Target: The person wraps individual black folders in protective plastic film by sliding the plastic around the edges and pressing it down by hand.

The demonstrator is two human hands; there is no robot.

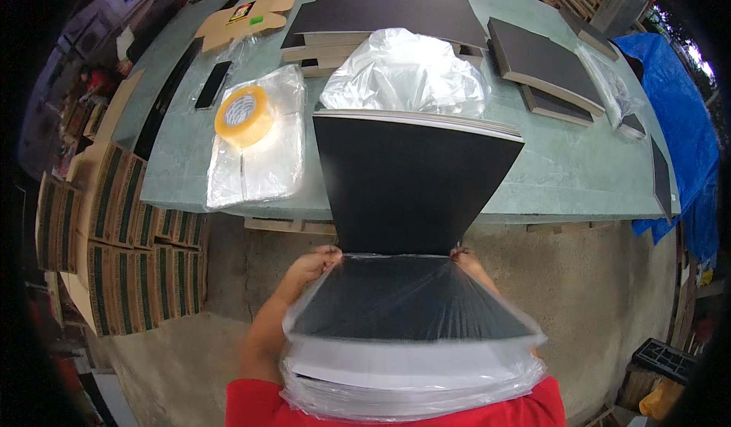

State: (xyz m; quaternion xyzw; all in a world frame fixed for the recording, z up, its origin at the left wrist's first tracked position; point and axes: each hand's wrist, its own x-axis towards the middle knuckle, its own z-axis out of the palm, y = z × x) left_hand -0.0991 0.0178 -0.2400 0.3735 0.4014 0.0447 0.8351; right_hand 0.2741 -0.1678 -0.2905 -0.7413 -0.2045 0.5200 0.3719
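In front of me a stack of black boards (415, 176) with pale edges rises above the near table edge. A clear plastic bag (411, 301) covers the part close to my body. White sheets (403, 362) show through the plastic against my chest. My left hand (321, 259) is closed in a pinch on the bag's rim at the left side of the boards. At the opposite side my right hand (466, 261) pinches the same rim, its fingers partly hidden. Between both hands the rim stretches straight across the black face.
On the green table (556, 168) lie a tape roll (244, 116) on flat clear bags (259, 172), a phone (213, 84), crumpled plastic (407, 73), black board stacks (544, 65) and a flattened carton (247, 20). Folded cartons (122, 267) stand left; a blue tarp (678, 122) hangs right.
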